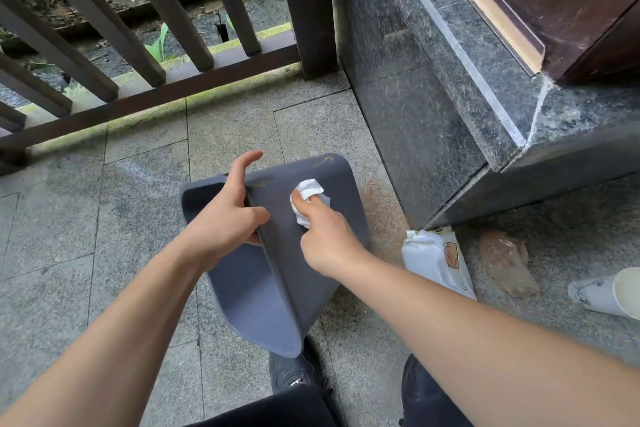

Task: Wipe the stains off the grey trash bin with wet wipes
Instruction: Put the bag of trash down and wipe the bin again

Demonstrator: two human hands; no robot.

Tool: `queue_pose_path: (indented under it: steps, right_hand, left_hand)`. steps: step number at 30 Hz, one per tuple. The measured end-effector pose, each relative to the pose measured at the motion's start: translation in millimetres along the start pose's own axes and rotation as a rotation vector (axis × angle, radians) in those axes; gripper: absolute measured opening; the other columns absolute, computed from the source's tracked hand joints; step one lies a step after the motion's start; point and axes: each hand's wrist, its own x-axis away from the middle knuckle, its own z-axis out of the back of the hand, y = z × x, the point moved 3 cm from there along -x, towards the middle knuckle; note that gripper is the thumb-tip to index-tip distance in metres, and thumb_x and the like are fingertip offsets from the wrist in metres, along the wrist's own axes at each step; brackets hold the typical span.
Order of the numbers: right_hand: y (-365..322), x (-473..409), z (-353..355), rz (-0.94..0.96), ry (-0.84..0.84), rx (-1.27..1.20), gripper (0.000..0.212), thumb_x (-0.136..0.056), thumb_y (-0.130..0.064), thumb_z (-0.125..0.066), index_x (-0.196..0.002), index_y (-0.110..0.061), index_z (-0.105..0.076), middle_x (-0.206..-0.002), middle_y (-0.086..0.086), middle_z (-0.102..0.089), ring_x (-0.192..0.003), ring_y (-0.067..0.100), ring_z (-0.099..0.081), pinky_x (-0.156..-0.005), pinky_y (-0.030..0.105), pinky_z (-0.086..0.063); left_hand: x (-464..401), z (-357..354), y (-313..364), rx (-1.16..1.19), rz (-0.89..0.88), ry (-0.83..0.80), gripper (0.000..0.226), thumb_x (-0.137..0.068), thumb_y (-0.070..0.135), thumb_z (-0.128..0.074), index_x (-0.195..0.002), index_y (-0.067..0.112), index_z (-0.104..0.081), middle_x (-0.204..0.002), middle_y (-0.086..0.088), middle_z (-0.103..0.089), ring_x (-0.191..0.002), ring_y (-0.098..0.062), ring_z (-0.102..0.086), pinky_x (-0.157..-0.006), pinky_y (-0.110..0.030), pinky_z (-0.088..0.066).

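The grey trash bin (311,253) lies tipped on its side on the stone floor (104,218), near the dark stone step (433,132). The left hand (225,215) grips its rim. The right hand (325,239) presses a crumpled wet wipe (306,192) against its outer wall. A wipes pack (436,256) lies just right of it

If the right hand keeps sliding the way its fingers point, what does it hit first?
Likely the yellowish stain near the bin's far edge, as the right hand pushes the wipe up the wall; past that edge, floor.
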Motion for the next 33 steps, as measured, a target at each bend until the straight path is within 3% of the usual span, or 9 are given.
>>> queue_pose_path:
  steps: [6, 10, 16, 19, 24, 27, 28, 29, 33]
  right_hand:
    - [7.9, -5.0, -2.0, -0.043, 0.020, 0.036, 0.060, -0.080, 0.005, -0.038, -0.134, -0.019, -0.046, -0.137, 0.005, -0.038, -0.121, 0.027, -0.044, -0.079, 0.026, -0.038]
    - [13.7, -5.1, 4.3, -0.115, -0.014, 0.053, 0.054, -0.086, 0.001, -0.041, -0.136, -0.018, -0.045, -0.134, 0.009, -0.041, -0.106, 0.022, -0.039, -0.078, 0.023, -0.034]
    - [-12.1, 12.2, -10.8, 0.162, -0.014, 0.072, 0.073, -0.074, 0.000, -0.037, -0.136, -0.038, -0.040, -0.138, -0.001, -0.045, -0.110, 0.034, -0.052, -0.074, 0.033, -0.047]
    - [0.8, -0.4, 0.1, 0.046, 0.089, 0.100, 0.073, -0.076, 0.003, -0.039, -0.135, -0.040, -0.042, -0.138, -0.005, -0.038, -0.110, 0.032, -0.049, -0.070, 0.028, -0.036]
    - [-7.9, 6.1, -18.8, 0.156, 0.072, 0.079, 0.091, -0.074, 0.005, -0.035, -0.138, -0.059, -0.025, -0.148, -0.016, -0.023, -0.116, 0.032, -0.053, -0.089, 0.041, -0.051]
    - [2.9, -1.8, -24.0, -0.067, 0.099, -0.058, 0.068, -0.082, -0.013, -0.043, -0.134, -0.053, -0.030, -0.146, 0.000, -0.036, -0.107, 0.032, -0.052, -0.088, 0.037, -0.049]
    - [1.7, -1.7, -28.9, -0.047, 0.085, -0.046, 0.062, -0.083, -0.016, -0.045, -0.131, -0.053, -0.030, -0.147, 0.001, -0.038, -0.108, 0.031, -0.052, -0.085, 0.046, -0.049]
    - [4.6, -1.4, -32.4, -0.033, 0.047, 0.014, 0.064, -0.084, -0.012, -0.045, -0.132, -0.052, -0.031, -0.150, -0.002, -0.035, -0.112, 0.030, -0.051, -0.072, 0.040, -0.044]
    - [43.3, -16.9, 4.5, -0.347, 0.193, 0.050, 0.043, -0.092, -0.008, -0.043, -0.127, -0.029, -0.054, -0.134, 0.007, -0.054, -0.113, 0.032, -0.054, -0.087, 0.033, -0.047]
  left_hand:
    - [2.0, 0.2, -3.8, 0.026, -0.003, 0.042, 0.086, -0.082, -0.011, -0.053, -0.129, 0.060, -0.044, -0.088, -0.011, -0.060, -0.064, -0.015, -0.069, -0.057, -0.039, -0.059]
    - [2.6, 2.6, -7.6, 0.031, -0.013, 0.050, 0.085, -0.078, -0.007, -0.055, -0.128, 0.061, -0.045, -0.091, -0.011, -0.060, -0.065, -0.013, -0.068, -0.058, -0.041, -0.060]
    - [0.0, 5.9, -5.4, -0.048, -0.022, 0.045, 0.085, -0.081, -0.008, -0.049, -0.129, 0.062, -0.041, -0.081, -0.010, -0.049, -0.061, -0.019, -0.057, -0.056, -0.046, -0.060]
    - [0.7, 2.3, -2.4, -0.101, -0.029, 0.023, 0.087, -0.085, -0.010, -0.047, -0.129, 0.064, -0.039, -0.084, -0.014, -0.052, -0.062, -0.023, -0.056, -0.061, -0.051, -0.060]
    - [2.5, 9.5, -6.6, -0.082, -0.008, -0.008, 0.090, -0.085, -0.014, -0.048, -0.133, 0.061, -0.039, -0.082, -0.024, -0.051, -0.064, -0.033, -0.054, -0.061, -0.069, -0.051]
    - [6.5, 18.0, -13.0, -0.073, 0.024, 0.048, 0.089, -0.086, -0.014, -0.049, -0.132, 0.062, -0.040, -0.104, -0.032, -0.056, -0.073, -0.041, -0.059, -0.067, -0.066, -0.054]
    - [7.3, 21.0, -15.3, -0.062, 0.034, 0.056, 0.089, -0.087, -0.014, -0.050, -0.131, 0.063, -0.040, -0.102, -0.029, -0.056, -0.073, -0.038, -0.059, -0.067, -0.062, -0.056]
    - [8.8, 23.6, -20.4, -0.057, 0.042, 0.064, 0.089, -0.087, -0.014, -0.051, -0.130, 0.064, -0.041, -0.101, -0.024, -0.055, -0.070, -0.030, -0.059, -0.064, -0.057, -0.057]
    - [18.5, 33.2, -36.5, 0.088, 0.101, 0.099, 0.091, -0.087, -0.019, -0.050, -0.124, 0.064, -0.044, -0.117, -0.005, -0.048, -0.070, -0.015, -0.061, -0.055, -0.037, -0.056]
